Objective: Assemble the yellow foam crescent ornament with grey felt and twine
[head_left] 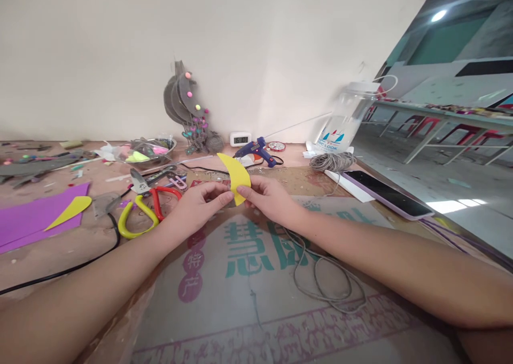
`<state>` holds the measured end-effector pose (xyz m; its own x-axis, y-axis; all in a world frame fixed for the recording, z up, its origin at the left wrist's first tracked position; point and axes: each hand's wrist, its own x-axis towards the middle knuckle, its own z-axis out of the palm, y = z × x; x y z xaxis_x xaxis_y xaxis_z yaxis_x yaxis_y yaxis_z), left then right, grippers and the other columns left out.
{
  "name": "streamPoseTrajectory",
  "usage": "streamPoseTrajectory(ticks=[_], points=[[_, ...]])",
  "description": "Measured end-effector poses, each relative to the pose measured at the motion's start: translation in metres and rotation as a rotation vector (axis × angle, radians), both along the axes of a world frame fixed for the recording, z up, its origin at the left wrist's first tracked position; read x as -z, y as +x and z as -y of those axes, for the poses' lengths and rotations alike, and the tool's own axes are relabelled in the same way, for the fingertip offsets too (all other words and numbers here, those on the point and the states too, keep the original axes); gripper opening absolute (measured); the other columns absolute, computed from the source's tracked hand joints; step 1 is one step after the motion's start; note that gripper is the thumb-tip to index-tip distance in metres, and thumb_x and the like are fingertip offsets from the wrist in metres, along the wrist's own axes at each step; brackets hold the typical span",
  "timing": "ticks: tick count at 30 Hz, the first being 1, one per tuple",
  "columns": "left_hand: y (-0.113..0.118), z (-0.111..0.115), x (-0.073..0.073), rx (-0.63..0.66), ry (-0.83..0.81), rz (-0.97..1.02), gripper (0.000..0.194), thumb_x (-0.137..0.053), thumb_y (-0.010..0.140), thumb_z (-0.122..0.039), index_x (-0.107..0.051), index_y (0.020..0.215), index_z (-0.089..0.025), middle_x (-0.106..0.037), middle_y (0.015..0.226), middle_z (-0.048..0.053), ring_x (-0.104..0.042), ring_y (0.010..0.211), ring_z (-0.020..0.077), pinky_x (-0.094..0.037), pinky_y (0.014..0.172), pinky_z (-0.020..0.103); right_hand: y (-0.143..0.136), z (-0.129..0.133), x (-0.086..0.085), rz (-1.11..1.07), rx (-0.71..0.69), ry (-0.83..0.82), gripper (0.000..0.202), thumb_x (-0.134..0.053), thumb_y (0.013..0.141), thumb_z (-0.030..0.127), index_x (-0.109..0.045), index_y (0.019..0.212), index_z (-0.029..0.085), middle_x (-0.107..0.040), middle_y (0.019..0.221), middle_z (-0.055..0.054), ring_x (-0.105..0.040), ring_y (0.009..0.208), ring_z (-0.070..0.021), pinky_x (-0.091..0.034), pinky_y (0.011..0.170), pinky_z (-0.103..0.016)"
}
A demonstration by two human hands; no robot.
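Observation:
Between my two hands stands a yellow crescent-shaped cutout, thin like paper or foam sheet, its tip pointing up and left. My right hand pinches its lower right part, thumb on the near face. At its lower left edge, my left hand has thumb and fingers closed together on the piece. The fingers behind the cutout are hidden. Under my forearms lies a printed plastic sheet, with a loop of grey cord on it near my right arm.
Left of me are red-and-yellow-handled pliers, purple sheets and another yellow cutout. Behind stand a blue glue gun, a small clock and a bowl. A phone, cord bundle and clear bottle are right.

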<state>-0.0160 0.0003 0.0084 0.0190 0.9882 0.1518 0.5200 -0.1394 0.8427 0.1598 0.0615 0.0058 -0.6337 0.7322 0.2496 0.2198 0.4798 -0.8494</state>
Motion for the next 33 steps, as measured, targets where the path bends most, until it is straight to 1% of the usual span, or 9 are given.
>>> streamPoseTrajectory(ticks=[3,6,9,14,16,19,24,29,33], points=[[-0.0001,0.0004,0.0004,0.009,0.000,0.006,0.035,-0.051,0.078,-0.051,-0.063,0.083,-0.018,-0.055,0.066,-0.003,-0.043,0.055,0.0097,-0.032,0.050,0.020,0.0000,0.0005,0.0005,0.025,-0.018,0.005,0.031,-0.046,0.085,0.041,-0.061,0.092,0.014,-0.050,0.064,0.002,-0.044,0.055,-0.0085,-0.033,0.050,-0.020],[-0.0003,-0.0001,0.0007,0.014,0.000,0.008,0.033,-0.051,0.078,-0.049,-0.062,0.080,-0.018,-0.049,0.062,-0.005,-0.039,0.053,0.0086,-0.030,0.049,0.020,-0.0001,0.0002,0.0015,0.040,-0.025,-0.003,0.032,-0.046,0.085,0.042,-0.060,0.091,0.015,-0.049,0.064,0.002,-0.044,0.055,-0.0085,-0.032,0.049,-0.020],[-0.0006,-0.0006,0.0005,0.000,0.007,0.005,0.034,-0.050,0.079,-0.049,-0.063,0.081,-0.018,-0.052,0.063,-0.004,-0.039,0.052,0.0086,-0.030,0.049,0.020,-0.0003,-0.0004,0.0018,0.059,-0.022,-0.023,0.031,-0.045,0.085,0.042,-0.060,0.089,0.015,-0.049,0.062,0.003,-0.043,0.053,-0.0083,-0.031,0.048,-0.020],[-0.0011,-0.0007,0.0004,-0.008,0.052,-0.005,0.040,-0.042,0.083,-0.050,-0.065,0.086,-0.017,-0.059,0.070,-0.001,-0.046,0.059,0.0118,-0.033,0.052,0.021,0.0000,-0.0003,0.0004,0.053,0.026,-0.011,0.031,-0.045,0.085,0.042,-0.059,0.085,0.014,-0.049,0.062,0.002,-0.042,0.052,-0.0081,-0.031,0.047,-0.020],[-0.0007,-0.0009,0.0009,-0.005,0.047,0.006,0.039,-0.045,0.081,-0.051,-0.065,0.088,-0.018,-0.061,0.073,-0.001,-0.048,0.059,0.0121,-0.034,0.052,0.021,0.0001,0.0002,-0.0004,0.044,0.044,-0.005,0.032,-0.045,0.085,0.042,-0.059,0.087,0.014,-0.049,0.062,0.002,-0.042,0.052,-0.0082,-0.030,0.047,-0.020],[0.0001,-0.0010,0.0015,0.007,0.024,0.034,0.032,-0.053,0.078,-0.047,-0.064,0.085,-0.018,-0.062,0.076,-0.001,-0.048,0.058,0.0107,-0.035,0.051,0.021,-0.0002,0.0007,-0.0007,0.044,0.026,0.017,0.032,-0.045,0.085,0.042,-0.060,0.092,0.014,-0.049,0.061,0.002,-0.043,0.053,-0.0087,-0.031,0.048,-0.020],[0.0006,-0.0002,0.0004,0.032,0.016,0.067,0.027,-0.053,0.079,-0.043,-0.062,0.083,-0.018,-0.057,0.071,-0.002,-0.046,0.058,0.0097,-0.035,0.053,0.020,-0.0003,0.0010,0.0002,0.045,-0.001,0.026,0.032,-0.045,0.086,0.041,-0.061,0.095,0.015,-0.049,0.062,0.002,-0.044,0.054,-0.0090,-0.031,0.049,-0.020],[-0.0003,0.0007,-0.0005,0.031,0.001,0.097,0.027,-0.052,0.079,-0.044,-0.061,0.083,-0.019,-0.049,0.064,-0.005,-0.037,0.051,0.0077,-0.029,0.047,0.019,-0.0004,0.0011,0.0002,0.059,-0.022,-0.022,0.031,-0.046,0.084,0.042,-0.059,0.087,0.014,-0.049,0.062,0.002,-0.043,0.052,-0.0083,-0.031,0.048,-0.020],[-0.0018,-0.0001,0.0004,-0.010,-0.013,0.070,0.035,-0.046,0.081,-0.050,-0.063,0.083,-0.019,-0.045,0.059,-0.005,-0.032,0.048,0.0079,-0.025,0.044,0.020,-0.0008,-0.0003,0.0004,0.068,-0.019,-0.001,0.030,-0.046,0.084,0.041,-0.057,0.078,0.014,-0.049,0.062,0.002,-0.041,0.053,-0.0080,-0.031,0.048,-0.020]])
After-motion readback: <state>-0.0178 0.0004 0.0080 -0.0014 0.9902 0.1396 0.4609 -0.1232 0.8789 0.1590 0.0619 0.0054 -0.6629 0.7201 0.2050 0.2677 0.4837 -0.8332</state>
